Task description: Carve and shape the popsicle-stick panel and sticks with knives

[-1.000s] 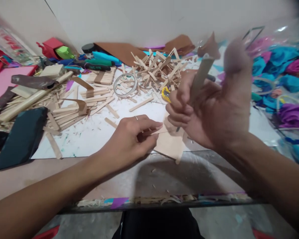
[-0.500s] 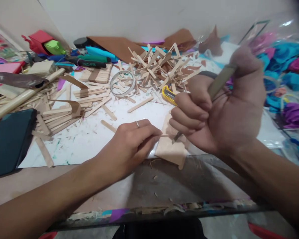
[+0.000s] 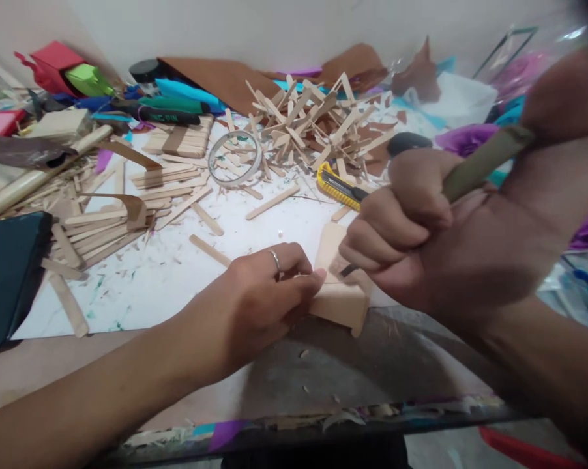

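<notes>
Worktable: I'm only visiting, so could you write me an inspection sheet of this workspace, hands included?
Surface: table, partly covered by a green-speckled white sheet.
Things at hand: flat wooden piece; olive-handled tool.
Clutter: craft sticks, heaped and scattered; tape roll; yellow cutter.
Hands: left hand, fingertips at the wooden piece's left side; right hand, fingers curled around the tool, dark tip near the wood, contact unclear.
Cables: nothing seen.
Surroundings: pale wall behind.

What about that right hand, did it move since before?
Yes. Judged against the yellow cutter on the table, the right hand has shifted to the right in the view, so more of the cutter shows now.
</notes>
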Tool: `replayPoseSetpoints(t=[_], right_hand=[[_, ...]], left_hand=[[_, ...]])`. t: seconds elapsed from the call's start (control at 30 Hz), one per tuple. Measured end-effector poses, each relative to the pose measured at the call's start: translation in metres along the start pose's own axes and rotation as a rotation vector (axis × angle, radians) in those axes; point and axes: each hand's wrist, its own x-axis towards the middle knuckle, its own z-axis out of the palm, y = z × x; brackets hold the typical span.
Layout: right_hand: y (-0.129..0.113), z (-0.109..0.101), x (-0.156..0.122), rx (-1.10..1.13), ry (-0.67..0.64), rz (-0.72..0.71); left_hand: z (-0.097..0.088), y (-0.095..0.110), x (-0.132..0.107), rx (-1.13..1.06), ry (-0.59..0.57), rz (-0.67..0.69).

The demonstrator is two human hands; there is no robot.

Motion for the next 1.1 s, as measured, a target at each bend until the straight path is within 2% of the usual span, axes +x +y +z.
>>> replayPoseSetpoints(t=[0.07, 0.13, 0.33, 0.5, 0.6, 0.87, 0.97, 1.03, 1.1], right_hand=[[0.004, 0.003, 0.0, -0.046, 0.015, -0.048], [0.008, 0.005, 0.001, -0.054, 0.047, -0.091], [0.013, 0.009, 0.007, -0.026, 0.102, -0.018], [0.013, 0.012, 0.009, -0.025, 0.118, -0.039], [0.015, 0.011, 0.009, -0.028, 0.103, -0.056], [0.02, 0.006, 0.012, 0.012, 0.069, -0.088], [0.022, 0.006, 0.014, 0.052, 0.094, -0.09], [0.023, 0.005, 0.016, 0.08, 0.122, -0.109], [0.024, 0.003, 0.018, 0.109, 0.139, -0.112]], left_hand=[[0.002, 0.006, -0.002, -0.108, -0.033, -0.227], [0.003, 0.012, -0.002, -0.173, -0.033, -0.347], [0.006, 0.017, 0.002, -0.179, -0.012, -0.386], [0.006, 0.015, 0.001, -0.17, -0.027, -0.391], [0.004, 0.013, 0.002, -0.193, -0.046, -0.37], [0.0, 0.014, 0.008, -0.232, -0.06, -0.209], [0.001, 0.016, 0.006, -0.134, 0.016, -0.159], [0.001, 0.016, 0.004, -0.067, 0.072, -0.071], [0.001, 0.013, 0.002, -0.022, 0.079, 0.023]])
